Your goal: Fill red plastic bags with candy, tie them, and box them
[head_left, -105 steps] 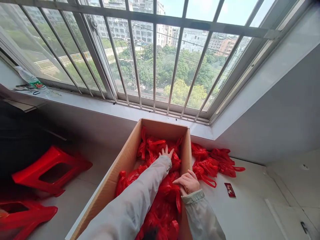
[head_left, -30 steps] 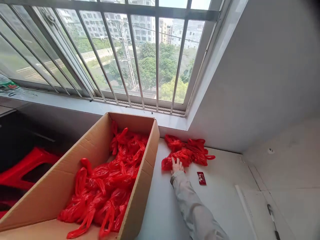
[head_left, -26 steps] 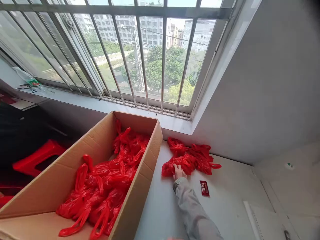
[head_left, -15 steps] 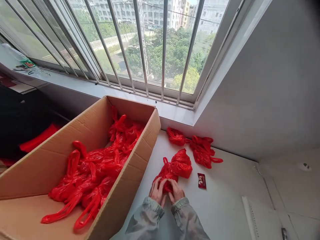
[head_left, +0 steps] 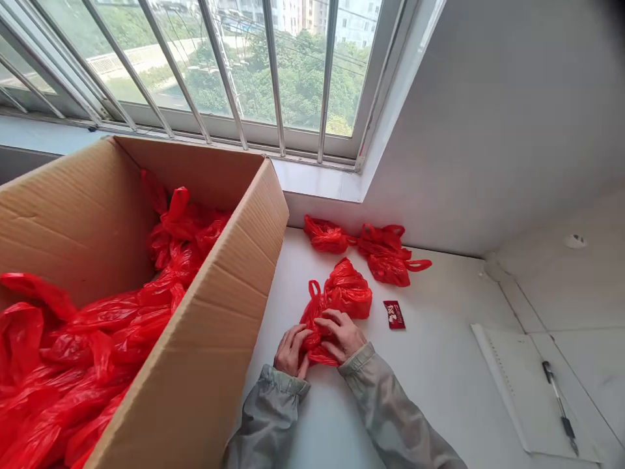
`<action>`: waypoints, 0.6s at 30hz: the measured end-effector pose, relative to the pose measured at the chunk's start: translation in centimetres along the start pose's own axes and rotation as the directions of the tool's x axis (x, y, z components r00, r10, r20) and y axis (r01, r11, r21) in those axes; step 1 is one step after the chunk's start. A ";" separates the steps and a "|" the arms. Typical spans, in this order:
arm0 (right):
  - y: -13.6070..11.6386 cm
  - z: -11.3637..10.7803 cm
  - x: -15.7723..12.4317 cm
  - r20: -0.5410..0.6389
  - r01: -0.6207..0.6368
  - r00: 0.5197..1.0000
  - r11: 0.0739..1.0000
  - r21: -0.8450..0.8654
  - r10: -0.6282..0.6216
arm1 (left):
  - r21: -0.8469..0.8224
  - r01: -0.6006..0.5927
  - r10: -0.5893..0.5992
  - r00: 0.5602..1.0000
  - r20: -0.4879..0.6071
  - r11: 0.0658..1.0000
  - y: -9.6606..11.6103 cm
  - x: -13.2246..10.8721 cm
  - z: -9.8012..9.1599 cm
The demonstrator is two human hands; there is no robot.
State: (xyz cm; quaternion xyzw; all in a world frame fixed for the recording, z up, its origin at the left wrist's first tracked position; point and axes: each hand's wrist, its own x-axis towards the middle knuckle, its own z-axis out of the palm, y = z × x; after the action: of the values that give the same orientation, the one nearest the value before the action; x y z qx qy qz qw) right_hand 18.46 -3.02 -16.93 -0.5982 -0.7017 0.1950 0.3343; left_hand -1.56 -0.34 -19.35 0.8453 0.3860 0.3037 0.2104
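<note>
Your left hand point(head_left: 291, 350) and right hand point(head_left: 344, 335) come at the red bag point(head_left: 312, 317) from two sides, maybe so it can't slide away; the left grip is half curled, with its fingertips on the plastic; the right grip is part open, with fingers spread and bent over the bag; you can't tell from here if either one pinches tight.

The bag lies on the worktop point(head_left: 430, 371), right of the cardboard box point(head_left: 219, 339); a round red bundle point(head_left: 351, 293) touches its far side, and it's hard to tell if the two are joined; more red bags point(head_left: 131, 316) sit low in the box, where its tall walls seem to keep them in.

By the worktop's back edge rest a small red bag point(head_left: 326, 236) and a looped red bag point(head_left: 388, 257), close to the wall and likely out of your way; a dark red packet point(head_left: 394, 314) lies just right of the bundle.

The box wall leaves little room for your left arm; your right arm has bare worktop beside it, out to the paper pad point(head_left: 517, 381) and pen point(head_left: 559, 404) near the right edge.
</note>
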 end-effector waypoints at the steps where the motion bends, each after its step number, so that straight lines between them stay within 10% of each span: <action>1: 0.0 0.5 0.0 -0.011 0.005 1.000 0.999 -0.031 -0.006 | -0.008 -0.036 0.036 0.999 -0.034 0.999 -0.4 0.0 0.4; 11: 0.6 4.4 -7.4 -0.319 -0.008 0.947 0.986 -0.169 -0.047 | 0.042 -0.379 0.376 0.886 -0.273 0.924 -1.3 -0.1 4.3; 18: 0.4 2.7 -8.4 -0.359 -0.014 0.933 0.999 0.051 0.032 | 0.104 -0.351 0.366 0.905 -0.218 0.931 0.2 -0.5 4.0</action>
State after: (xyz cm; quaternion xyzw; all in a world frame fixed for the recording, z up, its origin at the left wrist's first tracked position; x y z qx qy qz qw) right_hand 17.38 -10.78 -21.06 -0.6238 -0.6168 0.1029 0.4689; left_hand 0.95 -1.35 -22.34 0.8662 0.2554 0.4223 0.0776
